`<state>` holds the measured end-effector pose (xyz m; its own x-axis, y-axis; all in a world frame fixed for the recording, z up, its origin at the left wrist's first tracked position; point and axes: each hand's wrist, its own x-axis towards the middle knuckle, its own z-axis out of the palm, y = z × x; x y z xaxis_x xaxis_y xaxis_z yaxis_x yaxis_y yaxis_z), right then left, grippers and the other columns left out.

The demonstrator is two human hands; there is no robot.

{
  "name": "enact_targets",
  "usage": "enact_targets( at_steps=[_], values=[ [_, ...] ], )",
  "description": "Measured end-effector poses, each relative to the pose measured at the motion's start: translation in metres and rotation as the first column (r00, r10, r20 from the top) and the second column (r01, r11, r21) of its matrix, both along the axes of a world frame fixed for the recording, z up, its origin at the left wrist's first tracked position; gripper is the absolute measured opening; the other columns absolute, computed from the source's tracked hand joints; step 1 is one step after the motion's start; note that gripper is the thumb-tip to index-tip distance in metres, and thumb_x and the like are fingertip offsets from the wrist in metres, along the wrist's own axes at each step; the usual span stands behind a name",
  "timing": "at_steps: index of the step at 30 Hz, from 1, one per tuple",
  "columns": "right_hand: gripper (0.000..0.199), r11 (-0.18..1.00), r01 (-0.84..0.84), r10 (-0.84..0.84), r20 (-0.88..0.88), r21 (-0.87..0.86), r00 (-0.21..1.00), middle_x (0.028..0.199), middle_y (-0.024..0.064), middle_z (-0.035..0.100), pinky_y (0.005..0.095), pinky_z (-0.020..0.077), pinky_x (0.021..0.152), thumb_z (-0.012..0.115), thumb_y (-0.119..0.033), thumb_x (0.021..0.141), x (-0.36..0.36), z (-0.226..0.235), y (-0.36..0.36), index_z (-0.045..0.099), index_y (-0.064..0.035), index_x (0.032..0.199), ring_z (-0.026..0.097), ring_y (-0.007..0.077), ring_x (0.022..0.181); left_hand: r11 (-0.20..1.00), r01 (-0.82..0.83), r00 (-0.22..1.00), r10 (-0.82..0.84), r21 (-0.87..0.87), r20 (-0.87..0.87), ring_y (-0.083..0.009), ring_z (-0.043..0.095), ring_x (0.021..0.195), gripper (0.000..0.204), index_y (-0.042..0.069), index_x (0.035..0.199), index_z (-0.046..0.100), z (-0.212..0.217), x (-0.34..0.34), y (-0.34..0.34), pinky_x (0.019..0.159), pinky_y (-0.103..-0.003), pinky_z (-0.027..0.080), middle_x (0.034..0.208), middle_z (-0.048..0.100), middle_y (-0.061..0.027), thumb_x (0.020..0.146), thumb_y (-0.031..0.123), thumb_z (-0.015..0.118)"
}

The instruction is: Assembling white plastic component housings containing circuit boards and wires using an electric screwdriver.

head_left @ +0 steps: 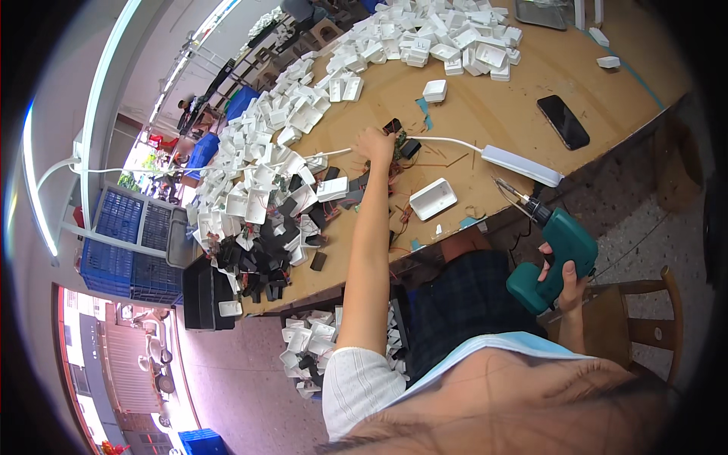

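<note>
My left hand (375,144) reaches over the table, fingers bent and drawn together. It is among small black parts (410,148), a green circuit board (399,141) and thin wires; what its fingertips grip is too small to make out. My right hand (567,287) is wrapped round the handle of a green soldering gun (570,244), held off the table's near edge at the right. Its metal tip (513,192) points up and left, towards the table. An open white plastic case (433,199) lies between the hands.
Heaps of white plastic cases (409,38) cover the far and left table. Black parts (265,258) with wires pile up at the left, by a black bin (203,296). A white power strip (522,166) and a phone (563,121) lie at the right. A wooden chair (654,329) stands nearby.
</note>
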<state>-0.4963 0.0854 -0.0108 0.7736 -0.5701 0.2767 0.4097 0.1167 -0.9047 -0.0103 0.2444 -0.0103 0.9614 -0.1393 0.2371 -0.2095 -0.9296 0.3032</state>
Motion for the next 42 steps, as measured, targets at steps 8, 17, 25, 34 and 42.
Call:
enact_targets(
  at_steps=[8, 17, 25, 34, 42],
  values=[
    [0.052, 1.0, 0.023, -0.024, -0.012, -0.006, 1.0, 0.115, 0.0177, 0.067, 0.0303, 0.0523, 0.061, 0.053, -0.04, 0.102, 0.002, 0.002, -0.005, 0.06, 0.0062, 0.125, 0.061, 0.0168, 0.07, 0.981, -0.119, 0.963, 0.078, 0.15, 0.257, -0.0317, 0.068, 0.098, 0.027, 0.013, 0.089, 0.08, -0.01, 0.001, -0.014, 0.089, -0.048, 0.04, 0.099, 0.071, -0.0119, 0.075, 0.035, 0.087],
    [0.054, 1.0, 0.018, -0.018, 0.004, 0.019, 1.0, 0.111, 0.0188, 0.062, 0.0282, 0.0523, 0.059, 0.049, -0.044, 0.104, 0.004, 0.004, -0.003, 0.06, 0.0069, 0.119, 0.06, 0.0156, 0.075, 0.632, 0.296, 0.953, -0.144, -0.716, 0.267, -0.022, 0.069, 0.077, 0.018, 0.003, 0.085, 0.068, 0.021, 0.011, 0.035, 0.066, -0.034, 0.051, 0.082, 0.07, -0.0107, 0.093, 0.018, 0.075],
    [0.052, 0.999, -0.019, 0.019, -0.015, 0.044, 1.0, 0.112, 0.0196, 0.064, 0.0284, 0.0532, 0.059, 0.049, -0.041, 0.105, 0.007, -0.001, 0.003, 0.059, 0.0074, 0.121, 0.061, 0.0161, 0.073, 0.196, 0.393, 0.915, -0.175, -0.898, 0.363, -0.0134, 0.07, 0.082, 0.018, -0.002, 0.104, 0.062, 0.083, -0.052, 0.084, 0.073, -0.027, 0.059, 0.095, 0.071, -0.0092, 0.101, 0.016, 0.068],
    [0.045, 0.992, -0.11, 0.112, -0.031, 0.063, 0.993, 0.114, 0.015, 0.067, 0.0293, 0.0534, 0.064, 0.053, -0.035, 0.103, 0.012, 0.001, 0.01, 0.06, 0.0038, 0.126, 0.061, 0.0154, 0.071, 0.565, 0.357, 0.917, -0.363, -0.744, 0.165, -0.0084, 0.067, 0.075, 0.011, 0.0, 0.102, 0.072, 0.064, -0.138, 0.126, 0.066, -0.021, 0.051, 0.088, 0.073, -0.0048, 0.098, 0.011, 0.07],
    [0.037, 0.984, -0.115, 0.129, -0.101, 0.133, 0.986, 0.108, 0.0123, 0.071, 0.0277, 0.0527, 0.061, 0.057, -0.025, 0.103, 0.024, 0.001, 0.026, 0.062, 0.0047, 0.124, 0.061, 0.0125, 0.068, 0.639, 0.452, 0.88, -0.436, -0.622, 0.191, -0.0107, 0.067, 0.076, 0.007, 0.004, 0.098, 0.076, 0.012, -0.223, 0.076, 0.065, -0.025, 0.052, 0.083, 0.071, -0.0028, 0.094, 0.01, 0.073]
  ],
)
